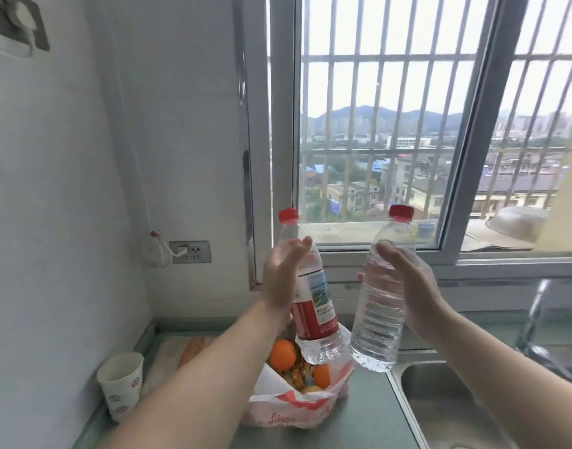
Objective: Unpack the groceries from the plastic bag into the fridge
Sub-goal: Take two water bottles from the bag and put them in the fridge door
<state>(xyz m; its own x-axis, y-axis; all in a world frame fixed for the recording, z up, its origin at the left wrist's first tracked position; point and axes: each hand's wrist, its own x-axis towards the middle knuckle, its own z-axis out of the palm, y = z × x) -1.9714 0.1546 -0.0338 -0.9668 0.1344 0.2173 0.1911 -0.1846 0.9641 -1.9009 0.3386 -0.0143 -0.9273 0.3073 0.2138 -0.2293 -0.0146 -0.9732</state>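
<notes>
Both grips are closed on water bottles held up over the bag [297,400]: the left hand [283,280] wraps a labelled bottle [310,303], the right hand [407,286] a plain bottle [378,303] (both red-capped). Below, the open bag sits on a grey-green worktop [368,426], oranges [283,354] showing inside. A paper cup [121,384] stands left by the white wall; a steel sink [440,406] lies right, under a barred window [391,108].

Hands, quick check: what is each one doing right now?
Left hand: closed around the labelled water bottle, held above the plastic bag.
Right hand: closed around the unlabelled water bottle, held up beside the first.
</notes>
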